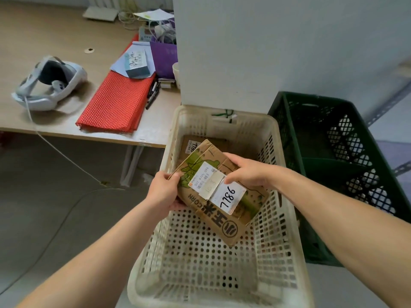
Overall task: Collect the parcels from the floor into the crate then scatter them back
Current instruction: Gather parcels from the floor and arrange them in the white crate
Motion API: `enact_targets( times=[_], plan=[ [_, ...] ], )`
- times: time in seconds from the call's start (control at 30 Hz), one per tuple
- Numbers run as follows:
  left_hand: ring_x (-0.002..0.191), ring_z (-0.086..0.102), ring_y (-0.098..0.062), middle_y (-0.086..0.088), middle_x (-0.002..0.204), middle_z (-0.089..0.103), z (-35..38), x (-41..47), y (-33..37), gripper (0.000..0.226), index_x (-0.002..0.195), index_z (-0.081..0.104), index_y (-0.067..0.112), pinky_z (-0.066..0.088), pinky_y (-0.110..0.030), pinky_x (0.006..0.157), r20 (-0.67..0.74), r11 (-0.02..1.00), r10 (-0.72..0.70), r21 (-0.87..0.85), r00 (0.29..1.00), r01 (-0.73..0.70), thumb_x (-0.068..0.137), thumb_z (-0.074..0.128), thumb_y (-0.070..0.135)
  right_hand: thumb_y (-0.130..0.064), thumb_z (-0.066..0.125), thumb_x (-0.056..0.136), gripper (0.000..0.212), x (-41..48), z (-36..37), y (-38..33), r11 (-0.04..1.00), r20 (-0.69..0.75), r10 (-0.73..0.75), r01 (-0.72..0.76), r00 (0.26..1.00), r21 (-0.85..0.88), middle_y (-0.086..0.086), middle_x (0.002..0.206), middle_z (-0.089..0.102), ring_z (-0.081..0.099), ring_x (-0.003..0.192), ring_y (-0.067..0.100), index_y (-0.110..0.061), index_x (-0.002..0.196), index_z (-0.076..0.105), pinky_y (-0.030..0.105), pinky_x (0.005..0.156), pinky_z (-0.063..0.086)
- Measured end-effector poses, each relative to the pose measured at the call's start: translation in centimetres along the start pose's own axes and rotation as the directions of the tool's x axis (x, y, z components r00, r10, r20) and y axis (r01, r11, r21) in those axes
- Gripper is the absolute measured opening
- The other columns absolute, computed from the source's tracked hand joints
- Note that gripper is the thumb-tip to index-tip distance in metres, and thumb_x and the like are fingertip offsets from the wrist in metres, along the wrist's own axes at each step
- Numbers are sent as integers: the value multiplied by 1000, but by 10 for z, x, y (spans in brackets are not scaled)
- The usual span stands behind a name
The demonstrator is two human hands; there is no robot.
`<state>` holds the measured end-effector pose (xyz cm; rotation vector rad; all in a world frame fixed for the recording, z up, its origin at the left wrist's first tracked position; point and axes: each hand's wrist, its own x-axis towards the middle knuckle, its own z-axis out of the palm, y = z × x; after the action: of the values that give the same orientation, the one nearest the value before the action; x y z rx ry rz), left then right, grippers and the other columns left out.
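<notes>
Fingers of our left hand (pixel 163 193) and right hand (pixel 249 172) grip a brown cardboard parcel (pixel 222 218), tilted over the cream perforated plastic crate (pixel 200 252). Another cardboard parcel (pixel 200 143) lies inside, at the far end.

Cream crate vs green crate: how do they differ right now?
Cream crate: pale, round and slotted holes; green crate: dark, diamond mesh. Cream crate has a cardboard parcel lying at its far end and the 7186 parcel held over it by the left hand and right hand; green crate shows none. Green crate has an inner divider; cream crate has not. Both are open-topped perforated plastic, side by side.
</notes>
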<state>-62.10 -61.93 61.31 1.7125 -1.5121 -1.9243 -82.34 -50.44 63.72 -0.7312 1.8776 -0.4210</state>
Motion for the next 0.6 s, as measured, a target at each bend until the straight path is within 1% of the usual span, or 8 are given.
enact_targets(
  times=[0.1, 0.17, 0.27, 0.33, 0.4, 0.47, 0.53, 0.6],
  plan=[
    [75, 76, -33, -21, 101, 68, 1, 4, 1, 21, 112, 50, 12, 63, -53, 63, -41, 1000, -18, 19, 999, 19, 107, 45, 31, -36, 72, 87, 94, 0, -7, 2, 998, 69, 55, -55, 996, -3, -4, 147, 55, 53, 133, 33, -60, 156, 13, 66, 107, 45],
    [76, 76, -33, -21, 102, 69, 4, 6, 1, 21, 111, 50, 12, 63, -54, 64, -46, 999, -35, 12, 998, 36, 107, 44, 32, -28, 69, 93, 89, -1, -9, 5, 1000, 58, 19, -18, 998, -3, -3, 146, 57, 56, 130, 30, -57, 157, 14, 62, 108, 45],
    [73, 76, -35, -24, 98, 71, 10, 8, 3, 27, 115, 53, 5, 63, -52, 62, -25, 998, -58, -6, 998, 58, 107, 44, 30, -9, 71, 90, 92, -2, -7, 14, 998, -25, -50, 49, 998, -35, -2, 147, 56, 53, 134, 25, -38, 161, 20, 50, 113, 42],
    [71, 75, -38, -26, 94, 71, 14, 6, 3, 28, 111, 56, 1, 62, -51, 60, -5, 996, -93, 3, 996, 93, 107, 43, 25, -2, 72, 85, 86, -2, -5, 21, 998, -89, -26, 21, 996, -64, 2, 141, 58, 54, 130, 25, -29, 156, 30, 44, 105, 47],
    [72, 74, -42, -29, 93, 71, 16, 0, -2, 25, 103, 58, 3, 63, -53, 64, 6, 987, -155, 39, 988, 155, 105, 44, 24, -2, 72, 82, 69, 2, 0, 30, 993, -125, 7, -21, 992, -113, 3, 128, 63, 59, 120, 25, -23, 142, 44, 38, 94, 49],
    [75, 74, -44, -30, 92, 71, 18, -6, -15, 22, 98, 57, 7, 63, -54, 66, 23, 970, -233, 83, 972, 230, 102, 47, 27, -4, 71, 82, 54, 9, 7, 39, 990, -119, 20, -36, 993, -139, 2, 118, 66, 62, 113, 23, -22, 129, 55, 38, 92, 53],
    [76, 74, -45, -31, 91, 71, 19, -10, -34, 26, 100, 58, 6, 62, -55, 68, 39, 948, -303, 110, 952, 298, 98, 50, 31, -6, 71, 82, 55, 17, 17, 45, 988, -77, 13, -25, 997, -155, 3, 125, 67, 63, 116, 24, -21, 133, 60, 43, 99, 55],
    [76, 74, -43, -29, 91, 73, 22, -9, -54, 32, 105, 60, 5, 62, -56, 68, 55, 928, -360, 127, 931, 351, 96, 52, 35, -10, 71, 85, 62, 25, 28, 49, 979, -18, 4, -8, 1000, -202, 3, 138, 63, 60, 124, 25, -20, 144, 56, 44, 105, 52]
  ],
)
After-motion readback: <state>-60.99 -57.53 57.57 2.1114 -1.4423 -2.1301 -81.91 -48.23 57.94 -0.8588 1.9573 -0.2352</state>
